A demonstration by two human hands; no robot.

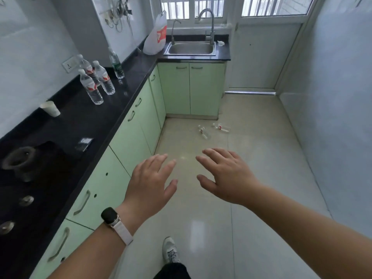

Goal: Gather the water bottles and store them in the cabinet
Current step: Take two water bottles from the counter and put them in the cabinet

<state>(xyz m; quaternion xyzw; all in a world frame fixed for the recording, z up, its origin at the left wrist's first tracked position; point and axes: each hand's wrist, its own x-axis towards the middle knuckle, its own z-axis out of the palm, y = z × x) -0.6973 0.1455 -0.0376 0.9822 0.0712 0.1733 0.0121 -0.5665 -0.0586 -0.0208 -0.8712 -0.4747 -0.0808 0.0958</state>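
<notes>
Three clear water bottles with red labels (91,87) stand close together on the black countertop (66,121) at the left. A green-labelled bottle (116,64) stands a little farther back. Two more clear bottles lie on the floor near the corner cabinets, one (204,132) to the left of the other (221,127). The pale green cabinet doors (128,137) under the counter are all closed. My left hand (151,184), with a watch on its wrist, and my right hand (227,176) hover over the floor with fingers spread, holding nothing.
A white cup (50,108) and a small dark packet (83,143) sit on the counter, with a gas hob (20,162) at the near left. A steel sink (190,48) and a plastic bag (156,37) lie at the far end. My shoe (170,250) is on the tiled floor.
</notes>
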